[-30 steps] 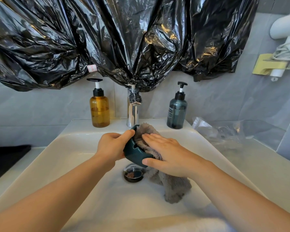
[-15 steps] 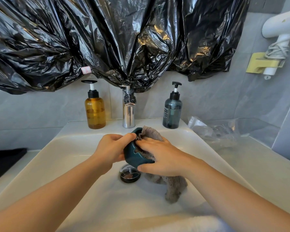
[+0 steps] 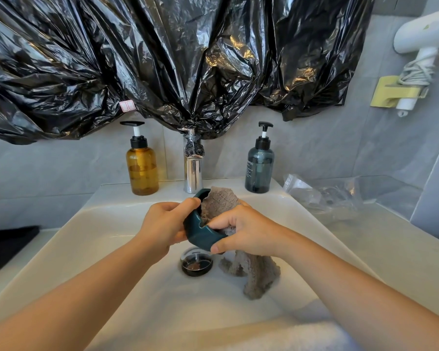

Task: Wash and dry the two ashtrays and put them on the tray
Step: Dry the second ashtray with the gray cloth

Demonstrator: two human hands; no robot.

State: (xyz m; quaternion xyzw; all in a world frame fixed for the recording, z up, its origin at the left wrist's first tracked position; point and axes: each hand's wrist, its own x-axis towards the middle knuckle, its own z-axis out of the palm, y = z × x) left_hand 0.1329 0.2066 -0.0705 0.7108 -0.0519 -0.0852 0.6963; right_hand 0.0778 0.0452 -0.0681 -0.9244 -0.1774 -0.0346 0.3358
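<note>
Handling the ashtray [image 3: 200, 235] calls for care. The dark teal body looks like glazed ceramic, so judge it rigid, fairly heavy for its bulk, slippery when wet and liable to chip if dropped. The best purchase is across the thick rounded wall, clear of the notch cut in the rim. It is held tilted on edge above the drain [image 3: 197, 265], near the middle of the sink [image 3: 107, 224], touching neither.

The left hand [image 3: 162, 224] is clamped on the left side of the ashtray, thumb over the far rim. The right hand [image 3: 246, 235] is closed on a grey cloth [image 3: 257, 277], fingers pressing it into the bowl and thumb bracing the near outer wall. The cloth is soft, looped terry. One fold stands above the rim and the rest hangs down toward the basin floor, right of the drain.

Outward from the sink:
- A chrome tap [image 3: 193, 173] stands at the far edge.
- An amber pump bottle [image 3: 142, 171] stands left of the tap.
- A smoky blue pump bottle [image 3: 259, 171] stands right of the tap.
- Crinkled black plastic sheeting [image 3: 162, 59] covers the wall above.
- A clear plastic bag [image 3: 325, 196] lies on the counter at the right
</note>
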